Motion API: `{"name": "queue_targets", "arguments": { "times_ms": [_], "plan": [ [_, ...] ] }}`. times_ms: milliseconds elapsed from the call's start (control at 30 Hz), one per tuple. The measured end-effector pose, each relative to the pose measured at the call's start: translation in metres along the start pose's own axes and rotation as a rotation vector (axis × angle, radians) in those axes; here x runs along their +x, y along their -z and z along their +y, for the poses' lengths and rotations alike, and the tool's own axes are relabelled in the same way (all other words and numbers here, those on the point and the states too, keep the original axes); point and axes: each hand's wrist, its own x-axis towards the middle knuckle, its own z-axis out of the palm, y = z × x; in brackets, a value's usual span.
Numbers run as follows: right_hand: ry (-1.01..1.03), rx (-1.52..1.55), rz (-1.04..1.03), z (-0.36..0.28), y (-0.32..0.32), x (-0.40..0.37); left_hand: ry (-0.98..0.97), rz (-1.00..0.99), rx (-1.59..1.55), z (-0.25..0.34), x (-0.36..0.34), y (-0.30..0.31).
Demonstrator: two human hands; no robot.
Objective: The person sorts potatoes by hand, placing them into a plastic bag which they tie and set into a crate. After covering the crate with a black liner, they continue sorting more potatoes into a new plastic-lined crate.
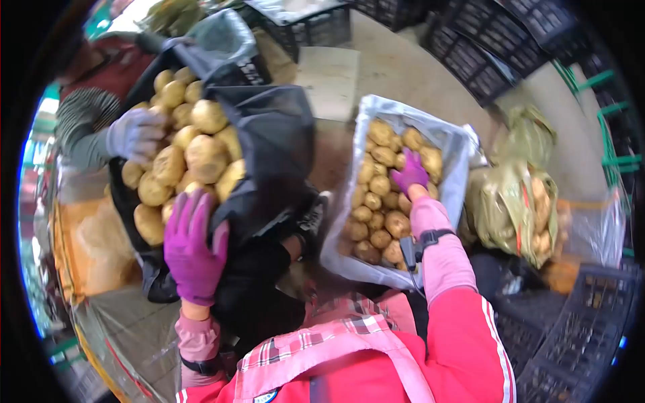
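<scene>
Pink checked apron (316, 339) nearest, bottom centre of the frame. Left hand (195, 252), purple glove: fingers long and nearly straight, thumb apart, fingertips against the lower edge of the larger potatoes (206, 158), heaped in a black liner (265, 131), upper left. No potato seen enclosed; palm side hidden. Right hand (411, 173): fingers part-spread and pressed down among the smaller potatoes (379, 220) in the pale-lined crate (339, 252), centre right. Cannot tell whether it grips one.

Handling, my judgement: curl fingertips under one potato, thumb opposite, lift straight up; lower to contact before release, since dropping could bruise skins. Dig gently; the heap at left could roll.

Edges: crate liner stands up round the potatoes; wrist device (428, 238) and its cord could snag there. Black liner's loose fold faces the gap. Co-worker's gloved hand (138, 136) limits room at upper left. Freer passage: above both heaps, between containers. Green sack (504, 205) crowds the right side.
</scene>
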Motion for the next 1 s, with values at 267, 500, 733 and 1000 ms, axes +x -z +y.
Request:
{"name": "queue_targets", "arguments": {
  "times_ms": [267, 500, 733, 1000],
  "plan": [
    [0.122, 1.078, -0.059, -0.024, 0.038, -0.008, 0.108, 0.048, -0.187, -0.01, -0.008, 0.006],
    [0.598, 0.84, -0.057, -0.142, 0.192, -0.186, 0.312, -0.051, -1.283, 0.064, -0.018, 0.029],
    [0.72, 1.101, -0.11, -0.186, 0.182, -0.248, 0.471, -0.434, -1.95, 0.084, -0.036, 0.014],
    [0.437, 1.129, -0.286, -0.185, 0.212, -0.265, 0.36, -0.297, -2.026, 0.09, -0.052, 0.021]
  ]
}}
